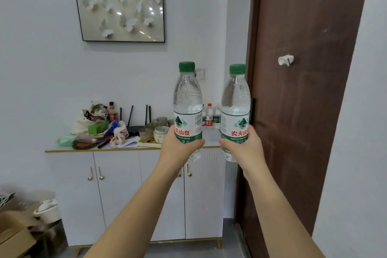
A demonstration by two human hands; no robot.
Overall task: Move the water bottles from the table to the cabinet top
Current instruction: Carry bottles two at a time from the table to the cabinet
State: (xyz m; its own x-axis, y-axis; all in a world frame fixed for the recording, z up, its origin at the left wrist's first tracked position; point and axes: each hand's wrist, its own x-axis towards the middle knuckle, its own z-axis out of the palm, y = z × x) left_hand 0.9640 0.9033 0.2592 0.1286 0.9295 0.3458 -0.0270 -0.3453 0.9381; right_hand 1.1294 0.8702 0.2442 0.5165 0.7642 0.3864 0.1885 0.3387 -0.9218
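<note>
I hold two clear water bottles with green caps upright in front of me. My left hand (178, 150) grips the lower part of the left bottle (187, 98). My right hand (244, 147) grips the lower part of the right bottle (235, 100). Both bottles hang in the air in front of the white cabinet (117, 190), about level with its top (209, 137). Several small bottles (209, 118) stand at the back right of the cabinet top, partly hidden behind the held ones.
The cabinet top's left half is crowded with bags, a sauce bottle (112, 112), a black router (134, 129), bowls (161, 133) and glasses. A brown door (303, 111) stands right of the cabinet. Cardboard boxes (16, 234) lie on the floor at lower left.
</note>
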